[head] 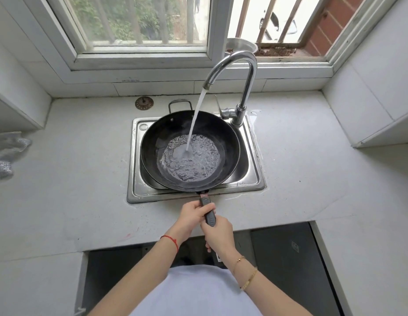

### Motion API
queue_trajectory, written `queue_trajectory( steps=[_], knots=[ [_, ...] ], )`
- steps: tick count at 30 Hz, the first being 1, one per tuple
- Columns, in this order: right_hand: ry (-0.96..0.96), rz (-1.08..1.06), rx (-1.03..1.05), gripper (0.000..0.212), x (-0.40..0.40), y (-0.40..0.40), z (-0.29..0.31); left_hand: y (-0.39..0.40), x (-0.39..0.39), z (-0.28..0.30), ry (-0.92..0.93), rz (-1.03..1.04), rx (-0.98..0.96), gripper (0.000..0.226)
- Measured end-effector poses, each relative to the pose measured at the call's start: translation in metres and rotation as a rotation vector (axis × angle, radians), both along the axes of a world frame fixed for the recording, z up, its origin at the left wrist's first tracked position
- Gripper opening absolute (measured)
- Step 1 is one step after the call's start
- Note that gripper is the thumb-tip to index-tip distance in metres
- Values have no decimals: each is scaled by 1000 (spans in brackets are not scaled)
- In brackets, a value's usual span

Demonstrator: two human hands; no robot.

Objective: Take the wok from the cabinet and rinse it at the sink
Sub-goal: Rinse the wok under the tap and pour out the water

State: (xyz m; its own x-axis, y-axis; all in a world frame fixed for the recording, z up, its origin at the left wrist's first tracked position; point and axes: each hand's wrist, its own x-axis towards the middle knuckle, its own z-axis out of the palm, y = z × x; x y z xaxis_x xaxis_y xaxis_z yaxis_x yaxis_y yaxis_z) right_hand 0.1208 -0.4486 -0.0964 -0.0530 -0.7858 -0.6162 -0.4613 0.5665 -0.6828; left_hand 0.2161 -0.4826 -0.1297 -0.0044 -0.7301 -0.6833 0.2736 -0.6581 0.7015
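A black wok [228,142] rests over the steel sink [253,179], almost covering the basin. Water runs from the chrome faucet [246,71] into the wok and pools, bubbling, in its bottom. The wok's dark long handle [208,213] points toward me over the sink's front rim. My left hand [191,214] grips the handle from the left, nearer the wok. My right hand [218,232] grips the handle's end just behind it. A small loop handle [180,103] sticks out at the wok's far side.
A round metal sink strainer [144,103] lies on the counter behind the sink's left corner. Steel wool pads [3,166] sit at the far left. A metal bowl [240,45] stands on the windowsill. Below the counter [73,179], the cabinet [289,258] stands open and dark.
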Motion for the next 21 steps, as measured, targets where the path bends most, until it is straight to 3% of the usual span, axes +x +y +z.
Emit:
queue_trajectory(
  steps=[8,15,21],
  knots=[
    [32,60,-36,16,-5,4,9,7,-3,5,43,19,-36,27],
    [173,147,-170,26,-14,3,11,7,-8,11,202,47,-51,22],
    [95,146,-170,15,-17,-4,15,2,-10,20,62,81,-131,28]
  ],
)
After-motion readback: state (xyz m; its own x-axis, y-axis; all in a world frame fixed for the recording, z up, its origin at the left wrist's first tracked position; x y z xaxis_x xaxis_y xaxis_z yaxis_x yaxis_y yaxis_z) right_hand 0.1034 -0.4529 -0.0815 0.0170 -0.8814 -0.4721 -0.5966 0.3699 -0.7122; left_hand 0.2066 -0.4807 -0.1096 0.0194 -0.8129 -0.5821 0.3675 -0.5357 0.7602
